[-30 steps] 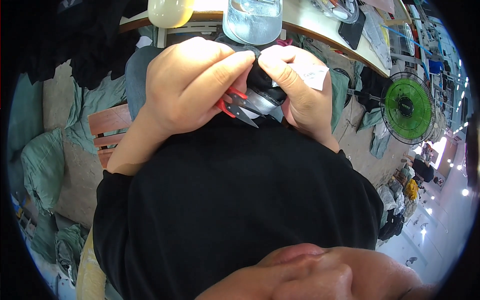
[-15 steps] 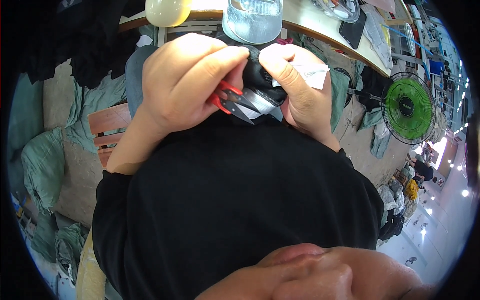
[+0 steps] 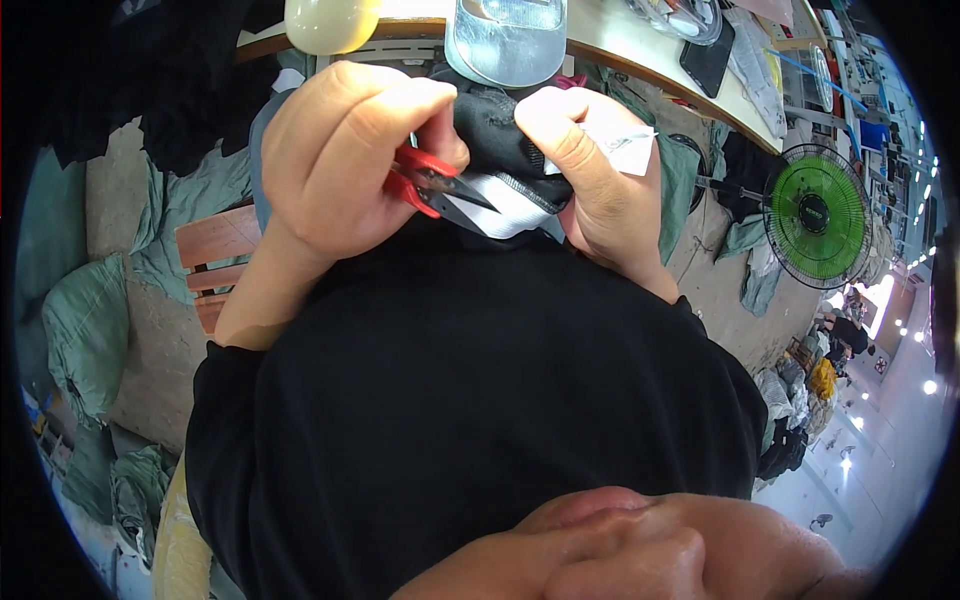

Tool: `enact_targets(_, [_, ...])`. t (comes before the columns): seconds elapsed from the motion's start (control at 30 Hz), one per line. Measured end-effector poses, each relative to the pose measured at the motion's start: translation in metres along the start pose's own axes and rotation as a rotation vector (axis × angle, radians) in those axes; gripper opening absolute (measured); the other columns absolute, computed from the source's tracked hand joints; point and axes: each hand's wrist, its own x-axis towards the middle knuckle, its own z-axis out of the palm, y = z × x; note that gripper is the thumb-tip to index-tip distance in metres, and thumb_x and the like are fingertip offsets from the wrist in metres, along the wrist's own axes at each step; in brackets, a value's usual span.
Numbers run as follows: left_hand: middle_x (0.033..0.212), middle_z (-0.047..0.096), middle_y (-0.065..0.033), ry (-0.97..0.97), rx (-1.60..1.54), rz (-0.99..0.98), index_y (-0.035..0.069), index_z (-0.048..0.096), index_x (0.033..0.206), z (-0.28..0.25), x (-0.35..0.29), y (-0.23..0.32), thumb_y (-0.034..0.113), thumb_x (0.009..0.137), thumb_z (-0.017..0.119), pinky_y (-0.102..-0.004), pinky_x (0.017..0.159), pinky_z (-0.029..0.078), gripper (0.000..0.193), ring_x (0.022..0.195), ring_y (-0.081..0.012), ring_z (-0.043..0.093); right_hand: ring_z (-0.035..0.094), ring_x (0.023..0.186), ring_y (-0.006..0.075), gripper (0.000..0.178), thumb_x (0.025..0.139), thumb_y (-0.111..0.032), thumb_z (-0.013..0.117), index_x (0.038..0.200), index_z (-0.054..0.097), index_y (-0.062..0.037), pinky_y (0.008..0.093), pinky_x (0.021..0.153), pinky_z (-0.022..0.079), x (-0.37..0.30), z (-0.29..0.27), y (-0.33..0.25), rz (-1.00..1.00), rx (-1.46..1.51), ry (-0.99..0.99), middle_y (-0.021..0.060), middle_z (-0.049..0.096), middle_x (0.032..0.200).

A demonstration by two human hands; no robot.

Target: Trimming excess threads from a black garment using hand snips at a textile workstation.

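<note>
My left hand (image 3: 345,165) is closed around red-handled thread snips (image 3: 428,187), their dark blades parted and pointing toward the cloth. Its thumb and forefinger are pressed together just left of a black fabric piece (image 3: 488,130); whether a thread is between them is too small to see. My right hand (image 3: 610,195) pinches that black piece between thumb and fingers. Below the black edge, with its stitched seam, a white fabric part (image 3: 510,195) shows behind the blades. A white label-like slip (image 3: 622,150) sticks out beside my right thumb.
Ahead lies a table (image 3: 610,35) bearing a shiny metal plate (image 3: 507,50), a cream rounded object (image 3: 330,22) and a black phone (image 3: 707,62). A green fan (image 3: 815,215) stands at right. Wooden slats (image 3: 218,235) and green cloth bundles (image 3: 88,335) are at left.
My left hand has drawn back leftward with the snips, away from the black fabric, baring more of it. My right hand keeps its hold in nearly the same place.
</note>
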Motion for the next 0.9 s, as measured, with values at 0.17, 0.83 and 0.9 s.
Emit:
enact_targets(0.17, [0.078, 0.064, -0.0078, -0.037, -0.045, -0.003, 0.002, 0.071, 0.093, 0.005, 0.000, 0.001, 0.002, 0.065, 0.081, -0.0295, 0.058, 0.051, 0.029, 0.064, -0.0220, 0.064, 0.060, 0.077, 0.0053, 0.008, 0.091, -0.008, 0.071, 0.091, 0.070, -0.0001, 0.0204, 0.069, 0.046, 0.000, 0.003, 0.000, 0.013, 0.044, 0.024, 0.0007, 0.067, 0.084])
enact_targets(0.83, [0.076, 0.065, -0.0064, -0.064, -0.022, -0.006, 0.001, 0.070, 0.090, 0.002, 0.001, 0.002, 0.004, 0.068, 0.081, -0.0288, 0.056, 0.050, 0.025, 0.063, -0.0201, 0.063, 0.060, 0.077, 0.0046, 0.007, 0.091, -0.007, 0.071, 0.091, 0.070, -0.0009, 0.0195, 0.069, 0.046, 0.000, 0.003, 0.000, 0.030, 0.071, 0.025, 0.0002, 0.067, 0.084])
enact_targets(0.9, [0.077, 0.065, -0.0063, -0.058, -0.029, 0.020, 0.001, 0.071, 0.091, 0.003, 0.001, 0.003, 0.005, 0.067, 0.082, -0.0289, 0.057, 0.050, 0.026, 0.064, -0.0200, 0.064, 0.060, 0.076, 0.0042, 0.007, 0.091, -0.008, 0.072, 0.090, 0.070, -0.0011, 0.0195, 0.068, 0.046, 0.001, 0.002, 0.001, 0.039, 0.052, 0.011, -0.0002, 0.067, 0.084])
